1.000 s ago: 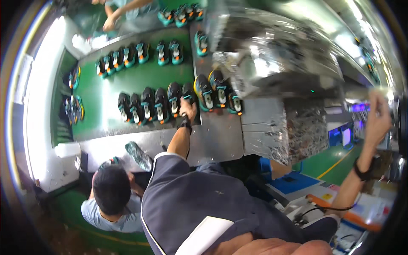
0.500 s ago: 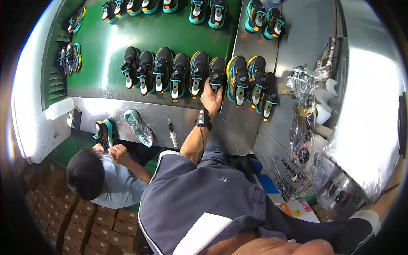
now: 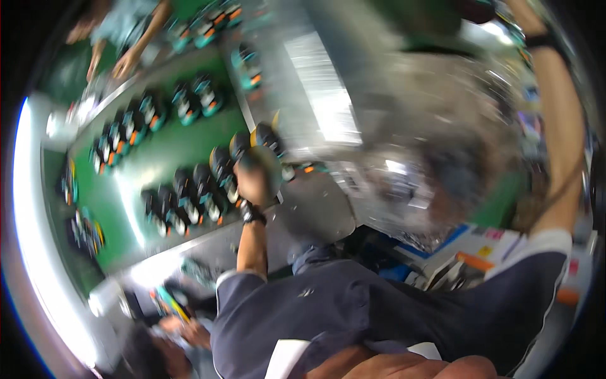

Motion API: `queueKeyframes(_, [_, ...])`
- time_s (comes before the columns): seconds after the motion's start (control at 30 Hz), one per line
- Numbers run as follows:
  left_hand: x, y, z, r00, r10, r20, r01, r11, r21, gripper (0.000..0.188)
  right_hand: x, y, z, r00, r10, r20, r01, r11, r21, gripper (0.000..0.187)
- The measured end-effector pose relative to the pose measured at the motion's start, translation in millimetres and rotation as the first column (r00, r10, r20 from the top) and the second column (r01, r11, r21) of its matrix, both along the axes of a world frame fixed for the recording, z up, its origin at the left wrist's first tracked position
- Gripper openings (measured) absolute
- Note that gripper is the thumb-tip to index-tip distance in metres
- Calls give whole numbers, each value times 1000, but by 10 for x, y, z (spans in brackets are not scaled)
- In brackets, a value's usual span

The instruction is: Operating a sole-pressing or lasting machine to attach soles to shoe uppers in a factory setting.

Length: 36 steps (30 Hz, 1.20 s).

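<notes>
My left hand (image 3: pixel 254 184) is over the near row of dark sneakers (image 3: pixel 183 196) with teal, yellow and orange parts, at the right end of the row. Motion smears its fingers, and whether it holds a shoe cannot be made out. A dark band (image 3: pixel 254 215) circles that wrist. My right arm (image 3: pixel 558 126) stretches up along the right side. At the top edge my right hand (image 3: pixel 525 18) is blurred and partly cut off, close to a dark rounded thing (image 3: pixel 476 9); its grip is not visible.
A second row of sneakers (image 3: pixel 129 129) stands farther off on the green belt (image 3: pixel 158 151). One co-worker's hands (image 3: pixel 183 325) hold a shoe at lower left; another co-worker's arms (image 3: pixel 136 54) reach in at upper left. Plastic-wrapped items (image 3: pixel 404 183) and boxes (image 3: pixel 486 243) are at right.
The view has swung to the right and blurred. My left hand, earlier on a sneaker at the row's end, is smeared now. My right arm has come into view, raised at the right.
</notes>
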<state>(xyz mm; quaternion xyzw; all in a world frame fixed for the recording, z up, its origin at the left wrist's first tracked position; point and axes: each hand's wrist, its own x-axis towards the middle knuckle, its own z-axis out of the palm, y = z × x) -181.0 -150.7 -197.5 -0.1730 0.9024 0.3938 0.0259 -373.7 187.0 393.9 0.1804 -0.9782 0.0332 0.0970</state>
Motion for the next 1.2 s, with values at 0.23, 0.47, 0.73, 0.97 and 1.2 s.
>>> queueKeyframes(0.23, [436,130,782,891,-323,-318,404,885,232,64,1753,189,631,889,-136,-438,24,968,-251,83])
queueKeyframes(0.47, [1963,1410,3043,528,-714,-460,525,-152,837,54,3957,82,338,456,-29,-890,51,999,-7,66])
queueKeyframes(0.73, [3760,2646,4166,72,-454,-888,779,-531,334,127,6606,-227,-520,307,-510,-803,465,817,-341,80])
queueKeyframes(0.97, [5714,2851,3631,-266,-757,-597,553,-627,549,51,8744,-984,-1045,-157,-777,-609,909,127,-397,81])
queueKeyframes(1.2, [7352,2662,3882,-616,-682,-395,220,-630,745,42,10715,-1583,-1998,-503,-864,-4,166,-92,-982,64])
